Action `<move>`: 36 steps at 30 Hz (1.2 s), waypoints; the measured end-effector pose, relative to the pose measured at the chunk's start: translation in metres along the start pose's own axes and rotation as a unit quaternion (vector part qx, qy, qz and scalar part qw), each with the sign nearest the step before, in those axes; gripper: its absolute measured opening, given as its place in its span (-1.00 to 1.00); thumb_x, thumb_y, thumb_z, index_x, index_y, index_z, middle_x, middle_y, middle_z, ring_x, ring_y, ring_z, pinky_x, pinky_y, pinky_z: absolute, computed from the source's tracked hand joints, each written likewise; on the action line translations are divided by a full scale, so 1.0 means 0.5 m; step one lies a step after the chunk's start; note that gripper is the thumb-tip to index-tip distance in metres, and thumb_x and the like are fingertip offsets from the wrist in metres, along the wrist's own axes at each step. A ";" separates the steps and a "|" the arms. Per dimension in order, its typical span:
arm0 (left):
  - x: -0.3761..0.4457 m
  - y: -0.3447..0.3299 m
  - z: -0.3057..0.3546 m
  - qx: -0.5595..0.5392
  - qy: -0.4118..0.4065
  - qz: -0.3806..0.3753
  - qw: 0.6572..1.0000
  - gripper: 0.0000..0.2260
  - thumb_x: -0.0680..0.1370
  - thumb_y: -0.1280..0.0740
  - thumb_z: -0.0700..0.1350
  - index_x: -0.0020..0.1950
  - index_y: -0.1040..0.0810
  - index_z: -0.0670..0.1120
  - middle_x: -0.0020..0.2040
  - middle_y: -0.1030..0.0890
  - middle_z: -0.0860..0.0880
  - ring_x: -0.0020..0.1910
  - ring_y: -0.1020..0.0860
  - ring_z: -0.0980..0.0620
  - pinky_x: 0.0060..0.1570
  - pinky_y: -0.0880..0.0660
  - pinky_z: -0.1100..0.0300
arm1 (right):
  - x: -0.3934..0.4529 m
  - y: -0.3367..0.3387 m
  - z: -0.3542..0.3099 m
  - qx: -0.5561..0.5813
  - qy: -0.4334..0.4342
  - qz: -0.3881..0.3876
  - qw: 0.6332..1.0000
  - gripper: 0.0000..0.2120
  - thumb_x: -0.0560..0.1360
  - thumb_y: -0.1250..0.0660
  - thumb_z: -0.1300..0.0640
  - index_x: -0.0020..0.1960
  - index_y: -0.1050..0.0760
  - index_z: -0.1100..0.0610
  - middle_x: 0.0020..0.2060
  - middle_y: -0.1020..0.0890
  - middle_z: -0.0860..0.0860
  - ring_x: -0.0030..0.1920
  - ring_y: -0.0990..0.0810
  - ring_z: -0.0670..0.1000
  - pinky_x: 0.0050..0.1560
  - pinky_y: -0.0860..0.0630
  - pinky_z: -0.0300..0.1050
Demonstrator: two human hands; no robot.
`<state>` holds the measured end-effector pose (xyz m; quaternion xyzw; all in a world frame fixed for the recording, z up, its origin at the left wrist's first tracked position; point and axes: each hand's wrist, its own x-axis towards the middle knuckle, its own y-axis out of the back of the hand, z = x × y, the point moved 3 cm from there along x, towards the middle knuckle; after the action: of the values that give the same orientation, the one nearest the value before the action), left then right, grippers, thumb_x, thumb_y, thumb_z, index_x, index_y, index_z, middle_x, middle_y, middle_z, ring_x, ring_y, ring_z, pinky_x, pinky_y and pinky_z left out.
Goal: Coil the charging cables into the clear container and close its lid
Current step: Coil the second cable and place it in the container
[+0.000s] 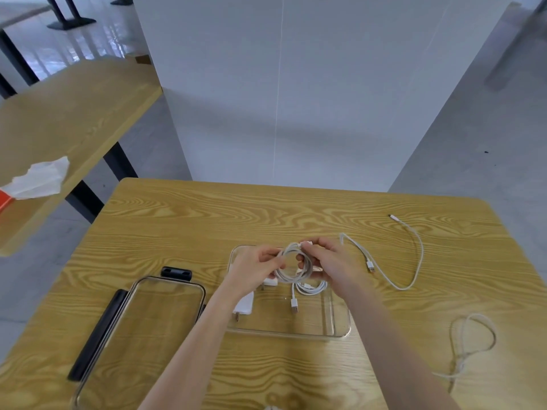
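Coiled white cable hangs between both hands above the clear container. Left hand fingers pinch its left side; right hand fingers pinch its top. Below the fingers, 1 coil and a charger lie inside. The lid lies left on the table.

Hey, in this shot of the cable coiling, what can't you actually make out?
- Head view: far rim of the clear container, hidden behind both hands.
- White item at the bottom edge, cut off.
- Connector type on the loose cable, too small.
- Lid near corner, cut off at the frame's bottom.
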<state>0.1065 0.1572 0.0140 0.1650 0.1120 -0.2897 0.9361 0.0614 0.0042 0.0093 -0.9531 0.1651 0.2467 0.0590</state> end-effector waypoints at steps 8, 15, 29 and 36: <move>0.016 -0.031 -0.138 0.293 0.106 -0.020 0.950 -0.70 0.54 -0.29 -0.14 -0.40 -0.45 -0.16 -0.43 -0.43 -0.06 -0.45 -0.38 0.00 -0.40 -0.32 0.24 | 0.037 -0.021 0.151 -0.128 -0.074 -0.013 0.989 -0.95 0.53 -0.29 0.23 -0.12 -0.45 0.17 -0.35 -0.60 0.08 -0.35 -0.60 -0.01 -0.26 -0.64 0.01; 0.005 -0.057 -0.195 0.428 0.130 0.002 0.894 -0.77 0.57 -0.24 -0.05 -0.05 -0.58 -0.19 -0.09 -0.61 -0.12 -0.09 -0.60 -0.09 -0.28 -0.41 0.18 | 0.073 -0.041 0.209 -0.301 -0.021 -0.018 0.953 -0.91 0.49 -0.33 0.18 -0.11 -0.59 0.19 -0.23 -0.62 0.08 -0.17 -0.60 0.06 -0.06 -0.59 0.00; 0.025 -0.075 -0.182 0.593 0.133 -0.010 0.794 -0.85 0.55 -0.20 -0.26 0.07 -0.51 -0.16 0.00 -0.60 -0.08 0.00 -0.57 -0.05 -0.25 -0.38 0.23 | 0.101 -0.067 0.227 -0.485 0.045 -0.007 0.873 -0.82 0.53 -0.28 0.12 0.07 -0.60 0.08 0.08 -0.52 0.05 0.01 -0.58 0.05 -0.02 -0.52 -0.07; 0.029 -0.072 -0.151 0.537 0.159 -0.027 0.828 -0.82 0.54 -0.25 -0.15 0.12 -0.50 -0.13 0.04 -0.58 -0.07 0.02 -0.55 -0.05 -0.24 -0.39 0.19 | 0.063 -0.017 0.161 -0.362 0.066 -0.031 0.929 -0.82 0.55 -0.25 0.18 0.09 -0.57 0.13 -0.06 -0.63 0.01 -0.14 -0.55 -0.07 -0.18 -0.44 -0.33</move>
<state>0.0887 0.1501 -0.0687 0.6821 0.0905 -0.2992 0.6611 0.0542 0.0188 -0.0761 -0.9285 0.0383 0.2241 -0.2936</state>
